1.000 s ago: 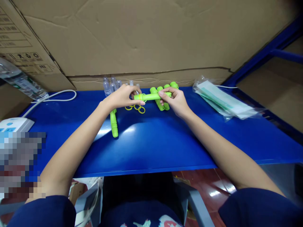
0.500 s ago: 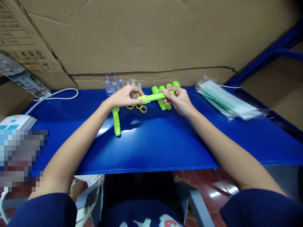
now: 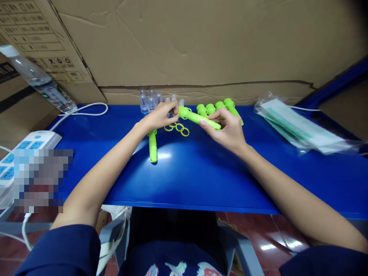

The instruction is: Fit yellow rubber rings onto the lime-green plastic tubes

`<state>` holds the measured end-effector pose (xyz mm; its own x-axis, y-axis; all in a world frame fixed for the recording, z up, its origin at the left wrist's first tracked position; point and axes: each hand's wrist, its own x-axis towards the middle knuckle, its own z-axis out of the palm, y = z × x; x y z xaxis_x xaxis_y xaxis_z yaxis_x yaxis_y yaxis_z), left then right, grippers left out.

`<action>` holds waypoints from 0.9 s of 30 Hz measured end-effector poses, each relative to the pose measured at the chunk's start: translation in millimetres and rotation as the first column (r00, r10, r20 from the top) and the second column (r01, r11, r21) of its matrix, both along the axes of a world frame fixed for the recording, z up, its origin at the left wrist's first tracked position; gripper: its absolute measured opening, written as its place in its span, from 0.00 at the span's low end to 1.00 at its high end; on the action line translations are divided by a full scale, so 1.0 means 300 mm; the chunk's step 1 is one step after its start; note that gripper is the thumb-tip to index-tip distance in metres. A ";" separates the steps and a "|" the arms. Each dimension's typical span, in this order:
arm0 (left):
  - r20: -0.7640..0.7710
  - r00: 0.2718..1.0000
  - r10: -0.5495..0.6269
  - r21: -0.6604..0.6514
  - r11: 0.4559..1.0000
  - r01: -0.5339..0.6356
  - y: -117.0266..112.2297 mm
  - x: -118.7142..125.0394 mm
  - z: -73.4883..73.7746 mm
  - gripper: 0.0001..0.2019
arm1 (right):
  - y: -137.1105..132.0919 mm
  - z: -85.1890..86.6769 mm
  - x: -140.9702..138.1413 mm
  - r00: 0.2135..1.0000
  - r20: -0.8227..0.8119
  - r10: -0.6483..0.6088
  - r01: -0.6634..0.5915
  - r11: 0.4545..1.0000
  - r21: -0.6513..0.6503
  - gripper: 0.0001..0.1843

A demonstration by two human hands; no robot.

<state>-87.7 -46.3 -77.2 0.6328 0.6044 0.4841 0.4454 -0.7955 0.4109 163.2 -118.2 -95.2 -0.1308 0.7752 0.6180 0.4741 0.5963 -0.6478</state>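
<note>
My right hand [image 3: 227,128] grips a lime-green flashlight-shaped plastic body [image 3: 198,117] by its narrow end, holding it slantwise above the table. At the wider end, the fingers of my left hand [image 3: 163,114] are closed on a yellow ring [image 3: 181,110] against the green body; its exact seating is hard to make out. Below these fingers lie several loose yellow rings [image 3: 184,132]. Another green body [image 3: 153,147] lies under my left wrist, its upper part partly hidden. Several more green bodies [image 3: 230,104] lie in a row behind my right hand.
Small clear plastic caps [image 3: 143,101] stand at the back of the blue table [image 3: 186,172]. To the right lies a clear bag with flat white-and-green contents [image 3: 299,119]. A water bottle [image 3: 43,82], a white cable and a power strip [image 3: 25,153] occupy the left side.
My right hand has lowered the narrow end of the green body, so it now slopes down to the right. My left hand stays at the wider end. The view has shifted slightly left.
</note>
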 end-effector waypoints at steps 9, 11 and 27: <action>0.033 0.997 0.070 0.124 0.990 -0.073 -0.014 0.035 0.017 0.04 | -0.032 0.007 -0.032 0.988 0.061 -0.144 0.133 0.978 0.163 0.20; 0.084 0.987 0.140 0.126 0.981 -0.150 -0.018 0.043 0.016 0.05 | -0.038 0.009 -0.044 0.987 0.063 -0.146 0.135 0.978 0.157 0.20; 0.285 0.899 0.333 -0.153 0.941 -0.301 0.034 -0.085 0.015 0.09 | -0.004 0.094 0.024 0.997 0.017 0.075 -0.074 0.996 -0.056 0.29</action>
<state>-113.2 -36.1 -72.6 0.2327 0.8051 0.5456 0.5083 -0.5790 0.6375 170.4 -119.5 -67.0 -0.2012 0.7960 0.5709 0.4424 0.5939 -0.6720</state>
